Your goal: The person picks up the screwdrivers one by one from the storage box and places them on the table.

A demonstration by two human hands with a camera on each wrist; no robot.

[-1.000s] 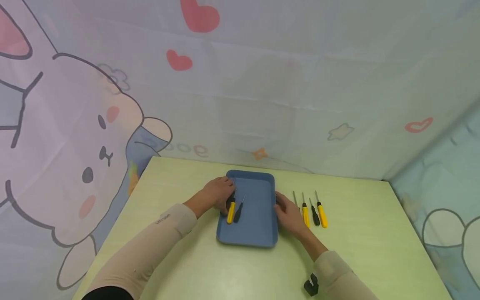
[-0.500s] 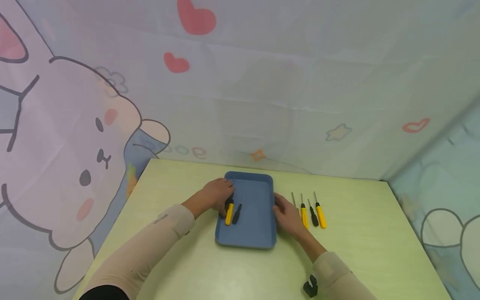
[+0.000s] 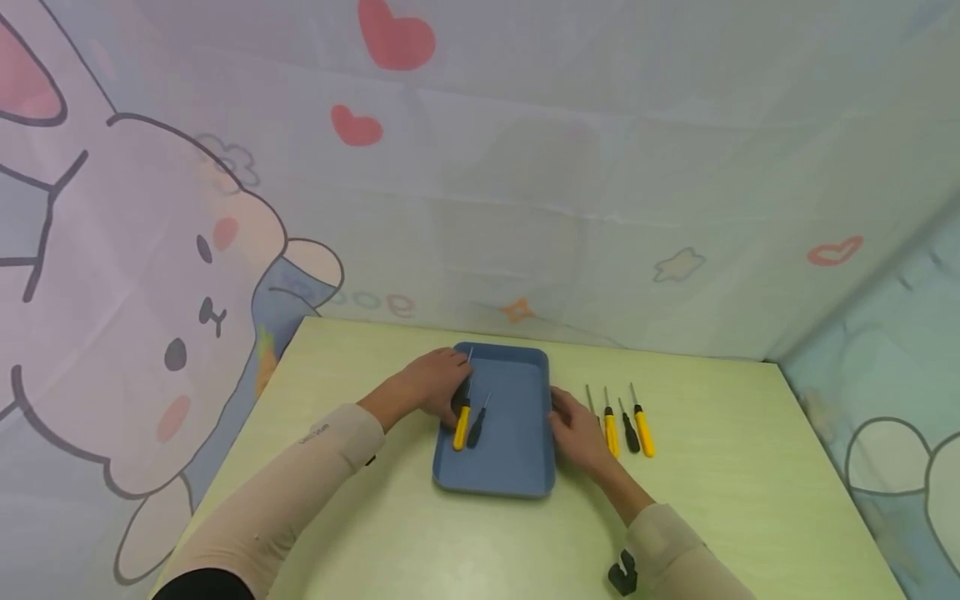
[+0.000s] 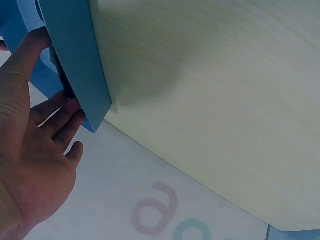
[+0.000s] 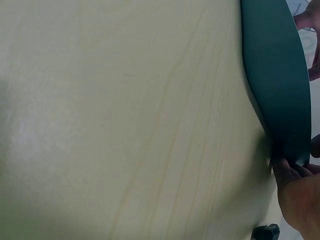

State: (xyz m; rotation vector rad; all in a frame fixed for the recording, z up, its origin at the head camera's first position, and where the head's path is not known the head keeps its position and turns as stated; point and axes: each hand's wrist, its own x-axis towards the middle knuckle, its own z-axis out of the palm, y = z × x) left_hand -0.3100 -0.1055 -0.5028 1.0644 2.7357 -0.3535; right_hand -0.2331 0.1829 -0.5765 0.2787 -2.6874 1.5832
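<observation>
- Currently, my left hand reaches over the left side of the blue tray to a dark handle (pinched or not, I can't tell).
- My right hand grips its right side.
- The tray sits on the table, a yellow-handled screwdriver and small dark screwdriver inside.

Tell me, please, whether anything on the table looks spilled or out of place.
No spill shows and nothing stands out: a yellow-handled screwdriver and a black-handled screwdriver lie in the blue tray, and more screwdrivers lie in a row beside it.
</observation>
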